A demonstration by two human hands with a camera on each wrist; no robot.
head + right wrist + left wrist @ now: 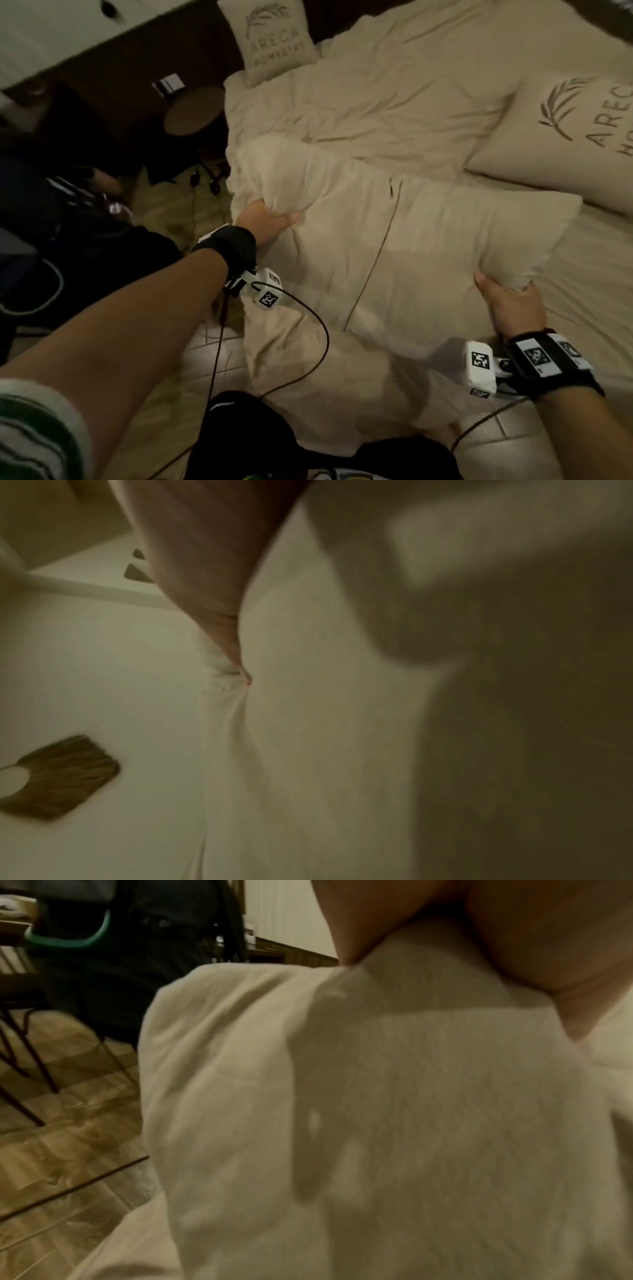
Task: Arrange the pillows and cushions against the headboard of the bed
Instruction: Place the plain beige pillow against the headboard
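A long plain cream pillow (411,226) lies across the near part of the bed. My left hand (265,221) grips its left end, thumb on top and fingers underneath; the left wrist view shows that fabric (394,1096) pinched under my fingers. My right hand (507,301) grips the pillow's near right corner, and the right wrist view shows the cloth (226,674) bunched at a fingertip. A printed cushion (270,37) leans on the dark headboard (191,48) at the top. A second printed cushion (561,140) lies flat at the right.
A rumpled cream duvet (376,85) covers the bed. A round dark side table (193,109) stands left of the bed, with cables and dark bags (85,246) on the tiled floor (205,356). Wrist camera cables trail by my arms.
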